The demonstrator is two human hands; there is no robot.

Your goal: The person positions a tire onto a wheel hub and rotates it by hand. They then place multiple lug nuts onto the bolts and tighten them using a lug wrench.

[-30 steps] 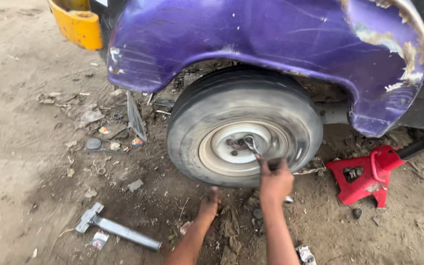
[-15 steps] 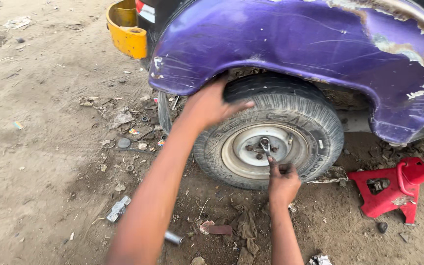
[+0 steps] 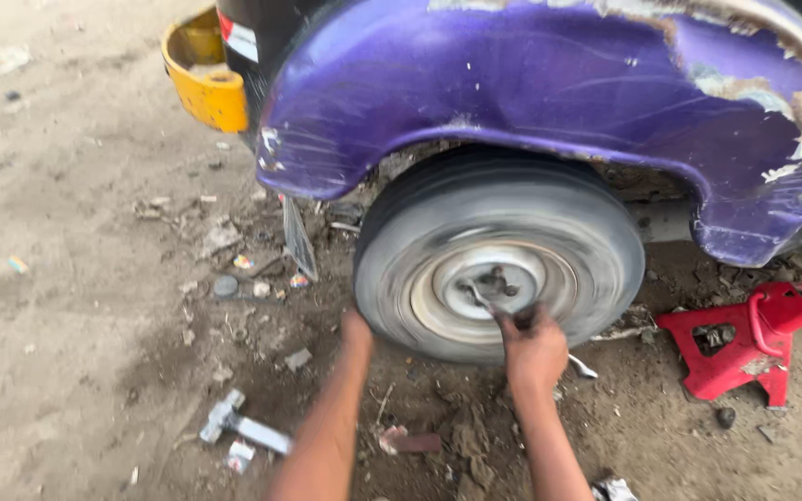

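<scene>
A worn tyre on a grey steel wheel point(image 3: 498, 250) sits under a scratched purple fender point(image 3: 549, 93). My right hand point(image 3: 533, 345) is closed around a metal wrench point(image 3: 477, 299) whose end sits at the wheel's hub point(image 3: 494, 281). My left hand point(image 3: 356, 327) presses against the tyre's lower left edge; its fingers are blurred and partly hidden behind the tyre. Both forearms reach up from the bottom of the view.
A red jack stand point(image 3: 743, 341) stands on the dirt right of the wheel. A metal tool point(image 3: 239, 427) lies on the ground at lower left, among stones and scraps. A yellow bumper part point(image 3: 204, 79) shows at the upper left.
My left hand has dropped from the fender's edge above the tyre to the tyre's lower left side. The right hand stays on the wrench at the hub. The view has shifted.
</scene>
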